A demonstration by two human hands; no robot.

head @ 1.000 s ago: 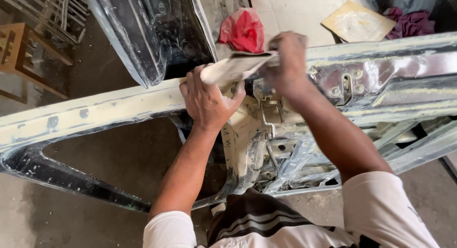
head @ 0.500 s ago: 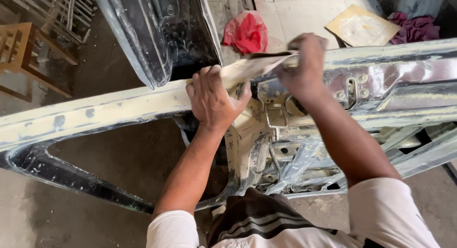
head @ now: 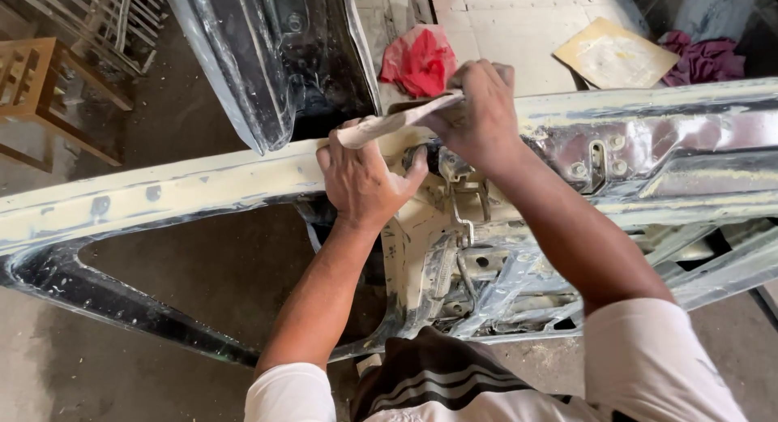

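Hands gripping a pale, filler-smeared flat strip (head: 401, 118) over a cream-coated car body frame (head: 162, 191).
Left hand (head: 361, 179) clasps the strip's near end; right hand (head: 478, 114) clamps the far end, red cloth (head: 421, 61) lying beyond.

Background stuff: crumpled red cloth (head: 420, 59) on the pale tiled floor (head: 519, 25), flat yellowish cardboard piece (head: 614, 53) near a bunched purple rag (head: 705, 59), and a small wooden stool (head: 36, 85) by white metal railings (head: 89, 17) at far left.
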